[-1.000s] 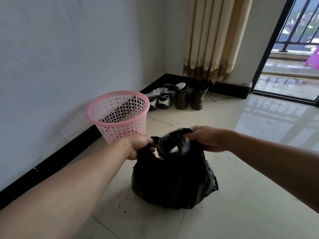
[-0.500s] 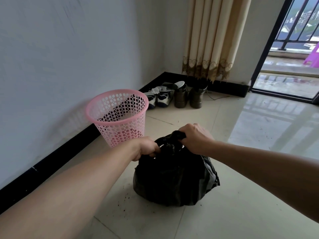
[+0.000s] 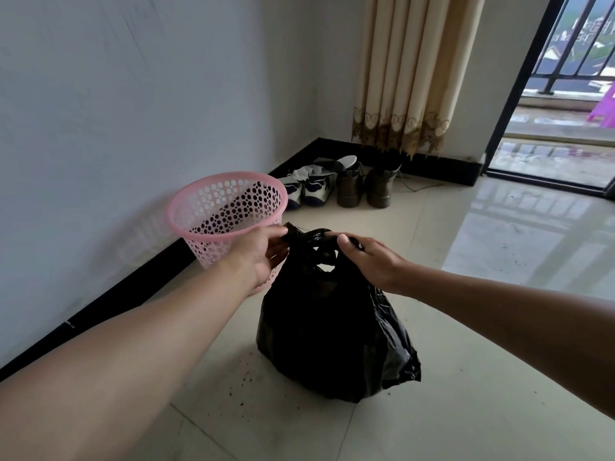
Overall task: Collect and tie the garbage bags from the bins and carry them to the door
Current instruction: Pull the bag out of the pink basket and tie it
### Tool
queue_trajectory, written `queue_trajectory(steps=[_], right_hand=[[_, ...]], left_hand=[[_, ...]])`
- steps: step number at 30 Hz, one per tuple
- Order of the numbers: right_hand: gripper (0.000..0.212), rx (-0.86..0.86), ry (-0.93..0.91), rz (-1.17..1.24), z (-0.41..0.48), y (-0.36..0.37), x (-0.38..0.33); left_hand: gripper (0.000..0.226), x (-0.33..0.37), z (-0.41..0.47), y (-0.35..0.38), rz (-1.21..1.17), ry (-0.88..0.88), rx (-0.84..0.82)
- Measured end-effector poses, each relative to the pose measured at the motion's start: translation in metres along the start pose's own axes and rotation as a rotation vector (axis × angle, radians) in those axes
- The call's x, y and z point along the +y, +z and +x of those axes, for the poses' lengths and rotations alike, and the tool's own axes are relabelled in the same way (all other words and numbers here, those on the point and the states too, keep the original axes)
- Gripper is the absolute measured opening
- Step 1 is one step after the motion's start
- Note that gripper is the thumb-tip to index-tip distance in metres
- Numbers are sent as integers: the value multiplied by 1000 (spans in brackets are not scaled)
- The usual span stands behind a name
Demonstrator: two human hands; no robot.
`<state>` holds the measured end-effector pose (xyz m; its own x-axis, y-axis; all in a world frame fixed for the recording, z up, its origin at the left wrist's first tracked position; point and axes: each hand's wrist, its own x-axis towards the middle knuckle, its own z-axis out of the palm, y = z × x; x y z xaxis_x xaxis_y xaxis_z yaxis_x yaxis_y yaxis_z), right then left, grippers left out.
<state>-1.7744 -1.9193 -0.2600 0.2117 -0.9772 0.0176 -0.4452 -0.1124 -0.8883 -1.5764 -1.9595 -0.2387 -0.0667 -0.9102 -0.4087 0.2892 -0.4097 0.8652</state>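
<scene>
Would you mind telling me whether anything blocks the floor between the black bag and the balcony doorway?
Nothing visible does: the tiles between the black bag and the balcony doorway lie bare; the boots stand aside.

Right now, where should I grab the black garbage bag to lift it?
Probably take the black garbage bag by its twisted handles, from above. They stand gathered in a loop over the soft, bulging body, where the left hand and right hand pinch them.

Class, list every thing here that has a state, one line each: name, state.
black garbage bag, out of the bin, on the floor, handles partly tied
pink bin, upright, unlined
left hand, pinches one bag handle
right hand, grips the other handle
curtain, gathered to one side
balcony door, appears open
boots, upright
</scene>
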Motion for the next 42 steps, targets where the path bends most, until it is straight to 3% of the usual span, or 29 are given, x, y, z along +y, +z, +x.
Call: queue_trajectory(steps=[3, 8, 10, 12, 15, 22, 28, 33, 35, 38, 40, 41, 42], right_hand=[[38, 45, 10, 19, 0, 2, -2], [49, 332, 114, 110, 10, -4, 2], [58, 423, 213, 27, 13, -19, 11], [61, 409, 281, -121, 10, -32, 19], [59, 331, 350, -419, -2, -45, 29], [43, 314, 420, -992, -20, -97, 60], [31, 258, 516, -1134, -25, -106, 66], [27, 256, 640, -1058, -22, -106, 72], [29, 288, 561, -1055, -18, -105, 74], [47, 333, 204, -1249, -14, -95, 70], [31, 369, -12, -1188, -11, -81, 57], [24, 347, -2, -1064, -10, -73, 52], [32, 282, 127, -890, -8, -63, 49]], left_hand=[[21, 5, -4, -5, -35, -43, -58], [26, 12, -9, -7, -137, -78, -158], [27, 15, -7, -8, -131, -62, -136], [22, 16, -7, -12, -41, -55, -129], [15, 7, -6, -20, 309, -79, -102], [12, -4, 7, -68, 645, -163, 225], [15, -11, 12, -95, 795, -271, 313], [11, -35, 12, -76, 1139, -185, 164], [11, -43, 16, -64, 1220, -86, 101], [40, -52, 23, -49, 1355, 99, 73], [54, -59, 27, -36, 1506, 227, -2], [60, -62, 29, -30, 1561, 265, -66], [65, -66, 31, -23, 1608, 284, -135]])
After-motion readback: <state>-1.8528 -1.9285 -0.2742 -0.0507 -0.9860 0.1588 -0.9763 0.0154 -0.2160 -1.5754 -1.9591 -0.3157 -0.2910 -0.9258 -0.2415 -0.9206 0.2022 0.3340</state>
